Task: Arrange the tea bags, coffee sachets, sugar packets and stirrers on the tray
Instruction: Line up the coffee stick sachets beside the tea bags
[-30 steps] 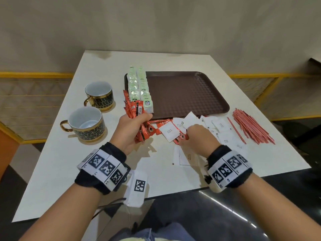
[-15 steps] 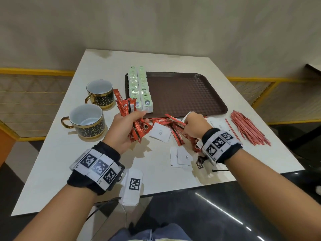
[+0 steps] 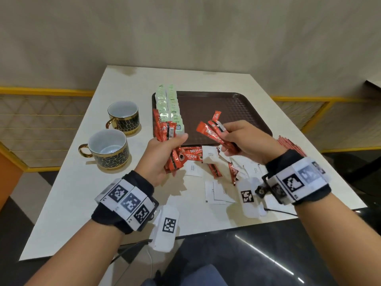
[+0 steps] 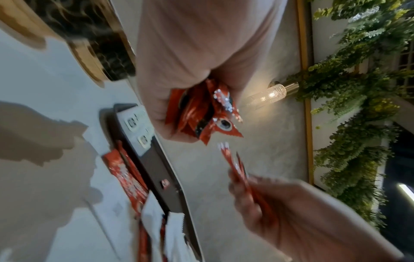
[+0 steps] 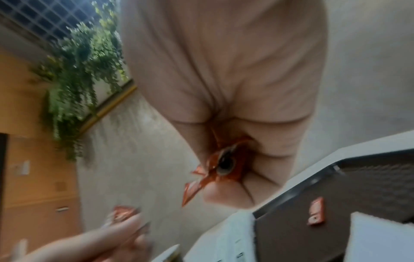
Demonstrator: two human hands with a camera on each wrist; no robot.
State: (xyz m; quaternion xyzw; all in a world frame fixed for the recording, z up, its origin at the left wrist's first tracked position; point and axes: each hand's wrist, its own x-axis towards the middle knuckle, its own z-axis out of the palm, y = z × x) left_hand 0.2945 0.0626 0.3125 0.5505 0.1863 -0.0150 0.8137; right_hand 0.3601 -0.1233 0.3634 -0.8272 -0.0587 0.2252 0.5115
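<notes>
Cups first at the table's left edge: we see two black-and-gold patterned cups, near cup (image 3: 107, 149) and far cup (image 3: 123, 115), both upright, apart from each other. Table (image 3: 72, 203) is white.

Left hand (image 3: 162, 155) is fisted round a bundle of red coffee sachets (image 3: 166, 131), held upright, ends sticking out above and below the fist; one shows a barcode panel. In the left wrist view the bundle's lower ends are crumpled and shiny, with a coffee-cup print.

Tea bags (image 3: 169, 106), pale green, lie in two overlapping rows along the left edge of the brown tray (image 3: 237, 108); the far ends overhang the tray's far rim. Tray floor is textured, mostly bare.

Loose sachets (image 3: 191, 154) with NESCAFE lettering lie on the table at the tray's near edge, mixed with white sugar packets (image 3: 218, 193) spread toward the table's near edge. Some overlap; we cannot count them.

Right hand (image 3: 247, 143) pinches a few red sachets (image 3: 212, 131), fanned out and tilted, above the tray's near edge. The right wrist view shows their ends poking from curled fingers (image 5: 228, 193).

Red stirrers (image 3: 288, 142) lie piled near the table's right edge, mostly hidden behind the right wrist.
</notes>
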